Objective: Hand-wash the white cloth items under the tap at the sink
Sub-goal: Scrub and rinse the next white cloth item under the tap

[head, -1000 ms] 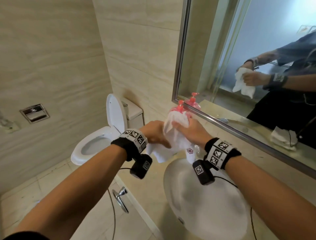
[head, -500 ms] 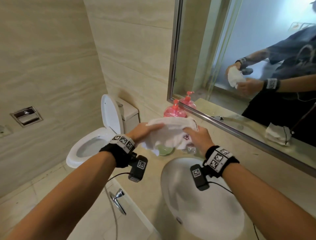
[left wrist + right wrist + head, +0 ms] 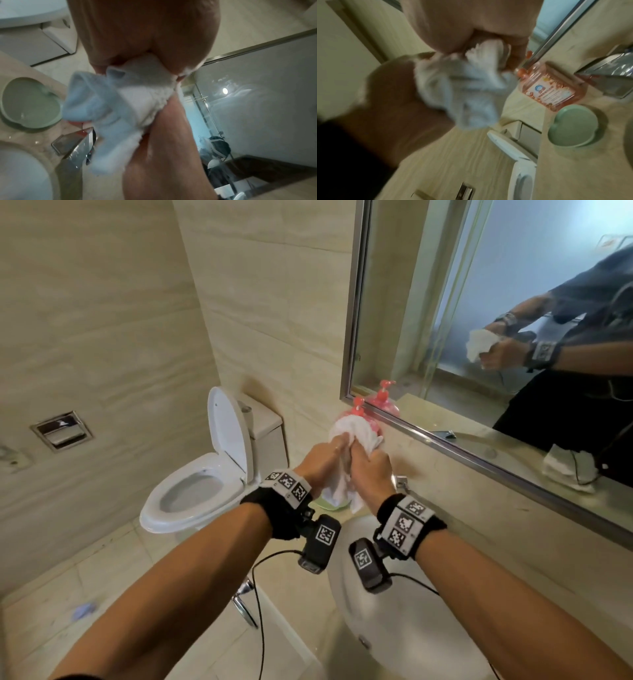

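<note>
Above the countertop (image 3: 442, 494), both hands wring a white cloth (image 3: 356, 433).
Left hand (image 3: 320, 458) and right hand (image 3: 371, 470) touch, fingers curled round it; sink (image 3: 404, 621) rim just below.

Beige stone-look wall tiles (image 3: 102, 313), horizontal veining. Pale tiled floor (image 3: 113, 587), slightly scuffed. White toilet (image 3: 205, 484) in the corner, lid up against the cistern. Recessed metal paper holder (image 3: 61, 430) set in the left wall. Steel-framed mirror (image 3: 445, 313) above a beige marble counter (image 3: 479, 529), reflecting a frosted glass partition. Soft, even light, no hard shadows.
</note>
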